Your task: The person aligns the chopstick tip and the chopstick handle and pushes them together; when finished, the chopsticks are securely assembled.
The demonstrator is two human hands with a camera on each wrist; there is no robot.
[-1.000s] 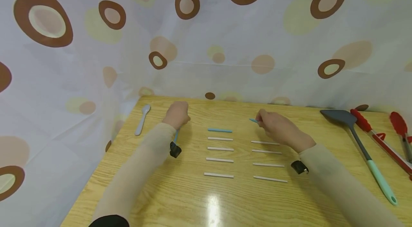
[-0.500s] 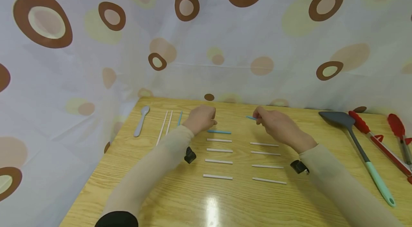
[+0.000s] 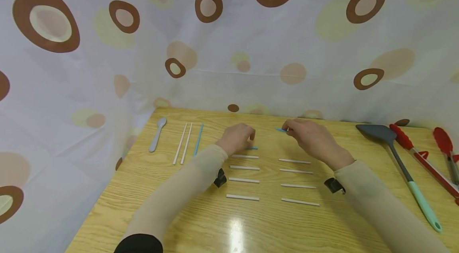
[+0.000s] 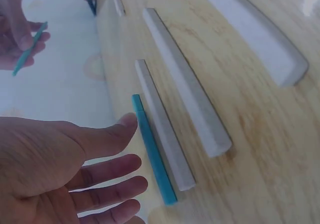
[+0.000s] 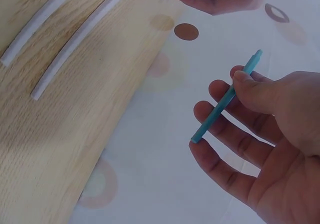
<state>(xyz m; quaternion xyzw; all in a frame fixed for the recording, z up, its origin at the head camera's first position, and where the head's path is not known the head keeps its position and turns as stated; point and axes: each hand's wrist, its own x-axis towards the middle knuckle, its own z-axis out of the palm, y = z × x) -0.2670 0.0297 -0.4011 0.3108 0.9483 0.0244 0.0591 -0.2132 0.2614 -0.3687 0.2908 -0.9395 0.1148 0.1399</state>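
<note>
My left hand (image 3: 235, 138) is low over the table at a blue stick (image 4: 153, 154) lying behind a column of white sticks (image 3: 244, 168). In the left wrist view its thumb and fingers are parted beside the blue stick, without gripping it. My right hand (image 3: 311, 138) pinches another blue stick (image 5: 216, 113) between thumb and fingers, raised above the table's far part. That stick has a narrower tip at one end, seen in the right wrist view. In the head view most of it is hidden by the fingers.
A second column of white sticks (image 3: 296, 171) lies below my right hand. Two white sticks (image 3: 187, 143), a blue stick (image 3: 198, 140) and a grey spoon (image 3: 157, 135) lie at left. A spatula (image 3: 401, 159) and red tongs (image 3: 426, 163) lie at right. A patterned curtain (image 3: 251, 53) hangs behind.
My left hand has moved right, from the blue stick at left to the blue stick in the middle column, uncovering the sticks at left. The right hand stays nearly in place, still holding its stick.
</note>
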